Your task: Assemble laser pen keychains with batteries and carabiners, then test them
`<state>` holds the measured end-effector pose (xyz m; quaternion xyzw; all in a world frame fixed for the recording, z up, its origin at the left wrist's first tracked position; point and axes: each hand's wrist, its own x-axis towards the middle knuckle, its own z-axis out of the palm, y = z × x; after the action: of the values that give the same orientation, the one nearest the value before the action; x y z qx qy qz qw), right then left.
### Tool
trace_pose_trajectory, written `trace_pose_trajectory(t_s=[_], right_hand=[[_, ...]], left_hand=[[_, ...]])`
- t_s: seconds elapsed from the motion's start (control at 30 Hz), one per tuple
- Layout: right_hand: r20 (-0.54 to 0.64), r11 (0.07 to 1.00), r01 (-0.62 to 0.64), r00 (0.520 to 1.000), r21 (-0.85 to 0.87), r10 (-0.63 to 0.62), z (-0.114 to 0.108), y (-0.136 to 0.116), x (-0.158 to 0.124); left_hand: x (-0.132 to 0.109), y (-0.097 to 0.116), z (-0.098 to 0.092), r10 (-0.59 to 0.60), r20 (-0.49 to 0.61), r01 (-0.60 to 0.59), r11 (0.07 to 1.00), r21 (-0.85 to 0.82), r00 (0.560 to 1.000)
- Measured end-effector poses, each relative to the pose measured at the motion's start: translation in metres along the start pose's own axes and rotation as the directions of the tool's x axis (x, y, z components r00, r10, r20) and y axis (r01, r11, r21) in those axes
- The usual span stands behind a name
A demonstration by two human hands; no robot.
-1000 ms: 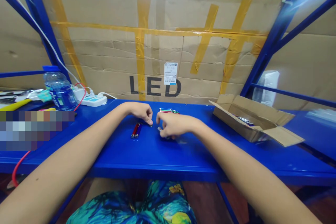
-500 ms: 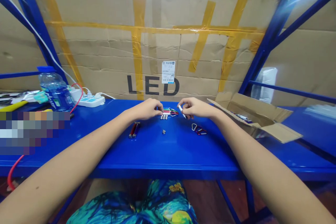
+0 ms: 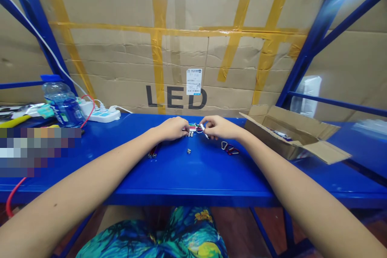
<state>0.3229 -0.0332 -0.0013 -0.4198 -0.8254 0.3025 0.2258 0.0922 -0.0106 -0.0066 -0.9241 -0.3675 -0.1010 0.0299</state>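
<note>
My right hand [image 3: 220,127] pinches a small silver-white tube [image 3: 203,128], held slanted at the right end of a row of slim coloured tubes [image 3: 192,125]. From the left, my left hand [image 3: 174,128] reaches over the row's near side, fingers bent down; whatever its fingertips hold is hidden. Just in front of the row lie several small round silver pieces [image 3: 191,134]. One small silver piece [image 3: 189,151] rests nearer to me. Below my left wrist, dark red and purple tubes [image 3: 152,154] are partly covered. Carabiners [image 3: 231,149], silver and dark red, lie near my right wrist.
An open cardboard box [image 3: 290,135] with shiny items inside stands at right. At left are a blue-capped bottle [image 3: 63,102] and a white power strip [image 3: 104,115] with cords. A large cardboard sheet [image 3: 127,56] backs the blue table [image 3: 193,173].
My right hand has moved left with the silver-white tube, up to the coloured row. My left hand has shifted slightly right and down, covering more of the row and the dark tubes.
</note>
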Motion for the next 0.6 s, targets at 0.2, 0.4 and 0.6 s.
trace_pose_trajectory(t_s=[0.2, 0.4, 0.6], right_hand=[[0.02, 1.0, -0.015, 1.0, 0.016, 0.015, 0.001, -0.002, -0.001], [0.005, 0.996, 0.004, 1.0, 0.094, -0.005, 0.008, -0.005, 0.0], [-0.048, 0.997, 0.061, 0.997, 0.055, -0.059, 0.017, 0.002, 0.006]], left_hand=[[-0.003, -0.002, -0.002, -0.06, 0.022, 0.06, 0.998, -0.032, 0.998], [-0.014, -0.005, -0.015, -0.026, 0.085, 0.039, 0.987, -0.157, 0.996], [-0.015, -0.011, -0.016, -0.006, 0.155, 0.022, 0.995, -0.099, 0.988]])
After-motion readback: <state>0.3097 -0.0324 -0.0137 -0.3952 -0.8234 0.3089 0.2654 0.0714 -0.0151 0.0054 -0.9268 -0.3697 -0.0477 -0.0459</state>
